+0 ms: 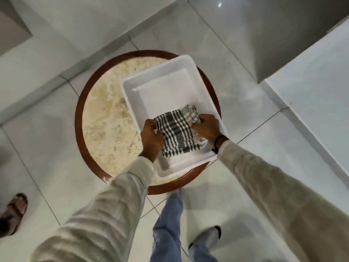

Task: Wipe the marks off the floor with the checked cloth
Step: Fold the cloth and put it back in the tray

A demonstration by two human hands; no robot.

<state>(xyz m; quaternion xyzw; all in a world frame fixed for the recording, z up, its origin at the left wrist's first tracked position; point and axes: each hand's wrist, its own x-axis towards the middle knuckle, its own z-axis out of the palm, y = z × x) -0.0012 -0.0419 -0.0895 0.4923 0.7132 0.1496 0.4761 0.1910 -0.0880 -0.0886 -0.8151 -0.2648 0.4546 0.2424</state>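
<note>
A black-and-white checked cloth [177,131] lies folded in the near corner of a white plastic tray [151,87]. The tray rests on a small round table [105,118] with a cream marble top and a brown wooden rim. My left hand [151,138] grips the cloth's left edge. My right hand [206,127] pinches its right edge, where the fabric is bunched. The cloth is stretched between both hands just above the tray floor. The white tiled floor [47,133] surrounds the table; no marks on it are plain to see.
My legs in blue jeans [168,224] stand just in front of the table. Another person's sandalled foot [15,210] is at the left edge. A white counter or furniture edge [311,103] runs along the right, and a grey block [13,27] sits at the top left.
</note>
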